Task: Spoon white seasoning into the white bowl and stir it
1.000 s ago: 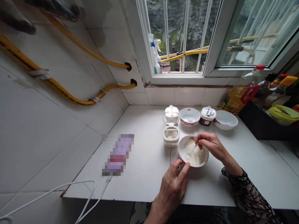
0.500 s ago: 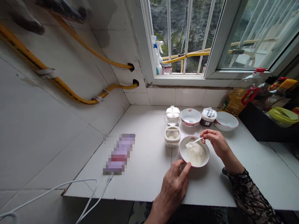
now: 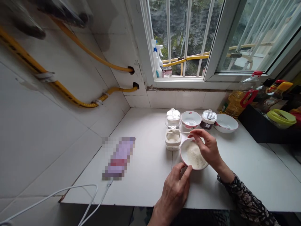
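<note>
Between the thumb and fingers of my right hand (image 3: 208,149) is a small white spoon (image 3: 185,133), level, its far end at the opening of a square white container (image 3: 173,142). That container's clear lid stands open behind it, and pale contents show inside. Below and right of it sits a white bowl (image 3: 195,155) with a pink rim, holding an off-white powder. My left hand (image 3: 175,188) grips the bowl's near-left rim with thumb and fingertips.
Behind stand a floral bowl (image 3: 191,120), a dark-bottomed lidded jar (image 3: 208,119) and another white bowl (image 3: 226,123). An oil bottle (image 3: 234,102) and a black box (image 3: 252,125) of bottles are at right. A blurred purple object (image 3: 119,158) with a white cable lies left.
My right hand has moved left with the spoon, from over the powder bowl to the white container's opening. My left hand has stayed at the bowl's rim. The view has shifted slightly.
</note>
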Motion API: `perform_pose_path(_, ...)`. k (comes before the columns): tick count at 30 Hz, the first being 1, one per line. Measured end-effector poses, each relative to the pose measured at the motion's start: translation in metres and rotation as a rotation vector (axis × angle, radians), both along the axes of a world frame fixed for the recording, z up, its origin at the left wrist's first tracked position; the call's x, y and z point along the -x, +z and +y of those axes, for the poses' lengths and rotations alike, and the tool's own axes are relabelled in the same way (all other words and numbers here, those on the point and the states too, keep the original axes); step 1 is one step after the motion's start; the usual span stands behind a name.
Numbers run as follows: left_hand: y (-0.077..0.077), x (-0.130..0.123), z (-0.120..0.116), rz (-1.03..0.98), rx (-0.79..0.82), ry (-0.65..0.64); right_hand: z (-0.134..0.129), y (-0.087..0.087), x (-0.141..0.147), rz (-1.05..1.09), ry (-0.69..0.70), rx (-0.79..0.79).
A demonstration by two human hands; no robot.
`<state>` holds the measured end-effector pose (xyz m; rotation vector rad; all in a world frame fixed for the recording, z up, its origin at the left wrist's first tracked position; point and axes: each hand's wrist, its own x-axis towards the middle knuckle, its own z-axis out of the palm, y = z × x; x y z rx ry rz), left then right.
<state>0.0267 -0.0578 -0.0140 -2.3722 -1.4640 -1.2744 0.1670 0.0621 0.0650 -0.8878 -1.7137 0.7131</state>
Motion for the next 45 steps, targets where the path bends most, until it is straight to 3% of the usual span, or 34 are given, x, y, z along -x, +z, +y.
perform_pose_path(3,0.000,0.000,0.001,0.001,-0.004,0.003,0.000,-0.004,0.005,-0.317,0.049,-0.397)
perform_pose_path(6,-0.001,0.000,0.001,-0.004,-0.002,0.003,-0.001,-0.003,0.005,-0.413,0.079,-0.553)
perform_pose_path(8,-0.001,0.000,0.000,0.000,-0.003,0.004,-0.002,0.001,0.002,-0.338,0.032,-0.524)
perform_pose_path(13,-0.001,0.000,-0.001,0.019,0.010,0.017,-0.002,0.013,-0.023,-0.205,-0.049,-0.274)
perform_pose_path(17,0.000,0.001,-0.001,0.028,0.018,0.015,0.003,0.012,-0.039,-0.363,0.046,-0.276)
perform_pose_path(22,0.000,0.001,-0.001,0.027,0.021,0.008,0.005,0.005,-0.037,-0.611,0.165,-0.370)
perform_pose_path(27,0.000,0.001,0.000,0.029,0.028,0.009,0.002,0.006,-0.038,-0.648,0.293,-0.195)
perform_pose_path(35,0.001,0.000,-0.001,0.030,0.023,0.020,0.008,0.007,-0.046,-0.452,0.161,0.091)
perform_pose_path(39,0.001,0.000,-0.001,0.032,0.008,0.020,0.007,0.007,-0.043,-0.485,0.175,0.028)
perform_pose_path(42,0.001,0.001,-0.001,0.034,0.005,0.018,0.002,0.008,-0.039,-0.551,0.270,-0.059)
perform_pose_path(45,0.000,0.001,-0.002,0.033,0.009,0.021,0.000,0.008,-0.038,-0.512,0.297,-0.005)
